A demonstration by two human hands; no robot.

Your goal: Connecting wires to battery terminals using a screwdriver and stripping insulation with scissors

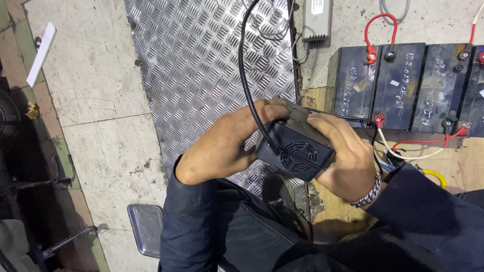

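Observation:
A black box-shaped charger [295,148] with a round fan grille on its near end is held between both my hands at the middle of the view. My left hand [227,143] grips its left side. My right hand [345,151], with a metal bracelet at the wrist, lies over its top and right side. A black cable [244,60] runs from the box up over the metal plate and out of the top of the view.
A checkered metal plate [201,65] covers the floor ahead. Several dark batteries [403,85] joined by red and white wires stand at the right. A grey charger box [316,22] lies at the top. A small metal stool [145,226] is below left.

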